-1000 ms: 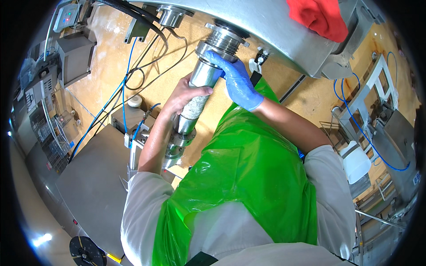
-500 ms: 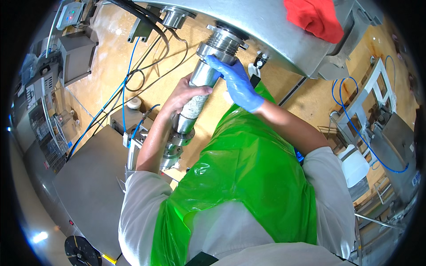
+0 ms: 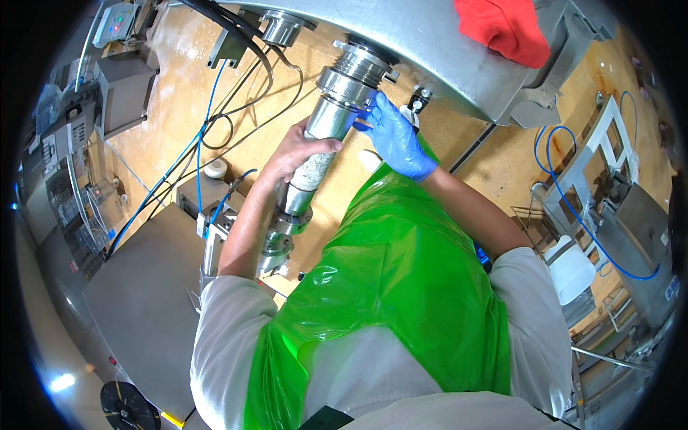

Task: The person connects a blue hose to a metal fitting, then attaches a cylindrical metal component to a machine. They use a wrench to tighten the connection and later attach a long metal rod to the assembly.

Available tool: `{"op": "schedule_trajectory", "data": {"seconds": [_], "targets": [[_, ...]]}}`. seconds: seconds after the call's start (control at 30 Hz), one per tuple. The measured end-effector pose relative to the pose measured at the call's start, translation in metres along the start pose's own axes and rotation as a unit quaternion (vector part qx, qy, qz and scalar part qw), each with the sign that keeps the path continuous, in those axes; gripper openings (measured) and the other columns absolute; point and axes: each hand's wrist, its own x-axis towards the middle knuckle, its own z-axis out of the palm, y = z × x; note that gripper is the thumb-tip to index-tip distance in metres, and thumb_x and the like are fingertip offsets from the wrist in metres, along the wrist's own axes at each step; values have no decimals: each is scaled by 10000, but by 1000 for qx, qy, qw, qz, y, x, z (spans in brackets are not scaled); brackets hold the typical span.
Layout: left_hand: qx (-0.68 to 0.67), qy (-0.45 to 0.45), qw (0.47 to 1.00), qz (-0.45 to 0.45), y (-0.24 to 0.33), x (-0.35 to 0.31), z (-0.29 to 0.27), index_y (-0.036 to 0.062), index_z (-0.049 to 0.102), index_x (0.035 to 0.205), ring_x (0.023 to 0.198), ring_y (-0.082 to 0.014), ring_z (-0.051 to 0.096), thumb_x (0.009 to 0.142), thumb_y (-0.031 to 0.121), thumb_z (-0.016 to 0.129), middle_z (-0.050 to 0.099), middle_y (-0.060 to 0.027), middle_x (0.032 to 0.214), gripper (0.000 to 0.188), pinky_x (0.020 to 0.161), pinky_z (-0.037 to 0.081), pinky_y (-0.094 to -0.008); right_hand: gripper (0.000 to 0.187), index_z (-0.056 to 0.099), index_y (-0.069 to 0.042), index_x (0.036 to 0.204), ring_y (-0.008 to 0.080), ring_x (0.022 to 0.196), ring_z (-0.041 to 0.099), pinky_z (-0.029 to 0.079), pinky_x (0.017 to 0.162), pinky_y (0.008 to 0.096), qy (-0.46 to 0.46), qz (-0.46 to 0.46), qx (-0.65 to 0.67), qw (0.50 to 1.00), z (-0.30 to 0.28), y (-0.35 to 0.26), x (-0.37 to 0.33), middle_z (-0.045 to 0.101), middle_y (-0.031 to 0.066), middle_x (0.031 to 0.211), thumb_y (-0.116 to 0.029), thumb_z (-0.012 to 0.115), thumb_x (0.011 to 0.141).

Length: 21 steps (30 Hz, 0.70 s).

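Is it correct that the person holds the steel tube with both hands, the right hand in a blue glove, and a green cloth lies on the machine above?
Not quite: the cloth on the machine is red, not green, as the head view shows. The rest stands: the left hand and the blue-gloved right hand hold the steel tube.

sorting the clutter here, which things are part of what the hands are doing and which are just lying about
In hand:
steel tube, gripped by the bare left hand
threaded collar at its top, touched by the gloved right hand

Lying about:
red cloth on the machine
blue hoses
white jug
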Motion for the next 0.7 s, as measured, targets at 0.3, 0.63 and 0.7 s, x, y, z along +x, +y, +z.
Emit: {"op": "schedule_trajectory", "data": {"seconds": [0.3,0.63,0.7], "targets": [[-21,-7,1000,10,-6,-1,2,-29,568,1137,783,-147,581,606,312,822,629,-81,902,680,745,468,-280,447,565,-65,1177,137,995,574,423,918,304,-39,-18,-40,998,10,1,29,632,19,1046,-415,579,899],[-9,1,1000,3,-1,0,1,-49,570,1125,787,-154,578,596,318,829,627,-84,900,694,760,466,-277,338,588,-59,1119,70,983,545,395,906,275,14,-83,-84,993,56,-16,3,631,14,1025,-331,574,919],[-7,1,1000,5,2,0,0,-42,572,1131,787,-153,577,598,320,827,627,-84,899,692,759,466,-276,326,618,-48,1065,66,966,555,397,896,272,67,-111,-104,986,66,-15,11,649,11,965,-321,626,887]]}}
